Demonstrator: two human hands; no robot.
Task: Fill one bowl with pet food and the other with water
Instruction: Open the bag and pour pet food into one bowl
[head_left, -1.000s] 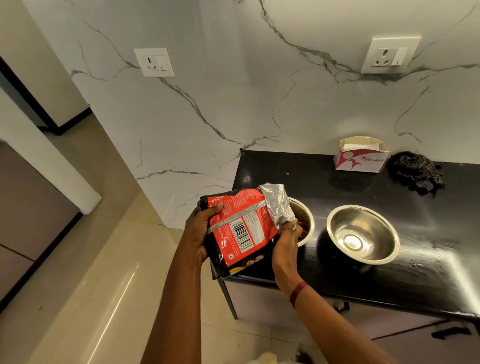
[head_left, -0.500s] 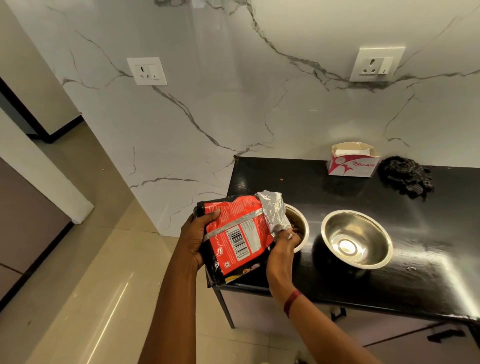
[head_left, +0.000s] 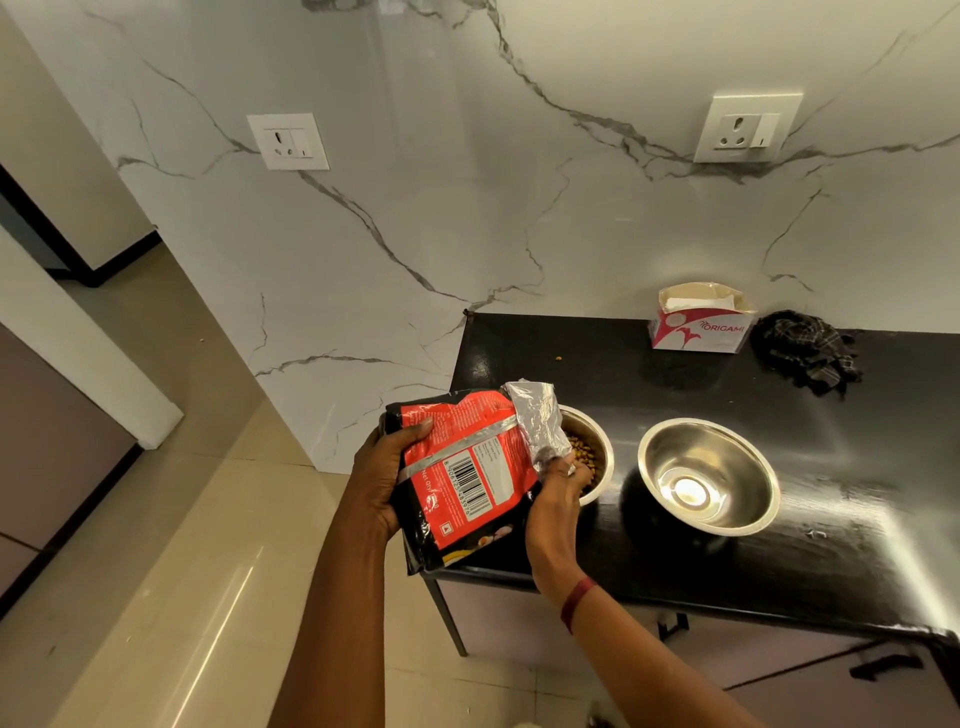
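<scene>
A red and black pet food bag (head_left: 457, 478) is tilted with its silver mouth over the left steel bowl (head_left: 597, 447), which holds brown kibble. My left hand (head_left: 384, 478) grips the bag's left side. My right hand (head_left: 556, 499) pinches the bag's silver open end at the bowl's rim. The bag and my right hand hide the left part of that bowl. The right steel bowl (head_left: 709, 475) stands beside it on the black counter (head_left: 831, 519), shiny inside with nothing in it.
A red and white tissue box (head_left: 701, 325) and a dark crumpled cloth (head_left: 805, 351) sit at the back of the counter by the marble wall. One loose kibble (head_left: 558, 358) lies on the counter. The counter's left edge drops to a tiled floor.
The bag and both hands keep the same hold over the left bowl. The view has shifted slightly, so the scene sits lower and further right in the frame.
</scene>
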